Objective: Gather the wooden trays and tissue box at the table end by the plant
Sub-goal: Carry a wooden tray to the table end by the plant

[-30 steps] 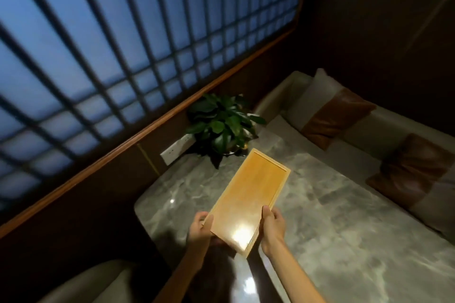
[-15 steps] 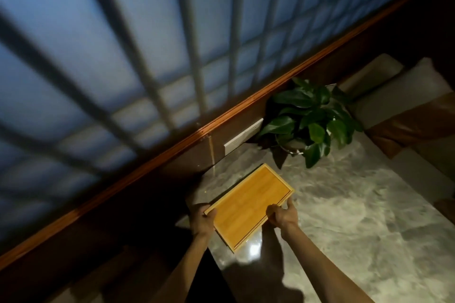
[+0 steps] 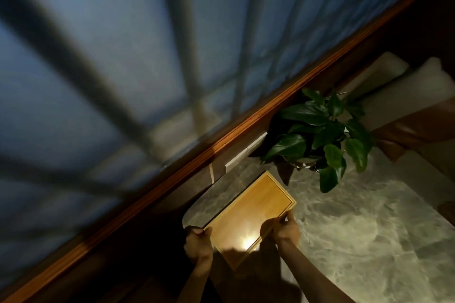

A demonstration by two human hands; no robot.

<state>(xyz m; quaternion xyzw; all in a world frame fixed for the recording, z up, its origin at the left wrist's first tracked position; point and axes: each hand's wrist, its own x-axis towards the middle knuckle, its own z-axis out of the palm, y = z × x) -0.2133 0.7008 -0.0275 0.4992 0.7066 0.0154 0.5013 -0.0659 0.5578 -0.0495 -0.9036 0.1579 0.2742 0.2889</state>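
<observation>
Wood, honey-coloured and glossy — that is the tray I have between my hands, a long shallow rectangle with a thin raised rim running round a flat smooth floor. A bright glare sits on its near end, close to my wrists. My left hand is curled round the tray's left long edge near the near corner, fingers closed on the rim. My right hand grips the opposite long edge, thumb lying on top of the rim and the fingers tucked beneath. The tray sits over the rounded corner of the grey marble table, its far end pointing toward the wall; whether its underside touches the stone I cannot tell. Just beyond its far right corner stands the plant — broad dark green leaves, one hanging low near the tray. Behind runs a reddish wooden rail under a blue gridded window.
</observation>
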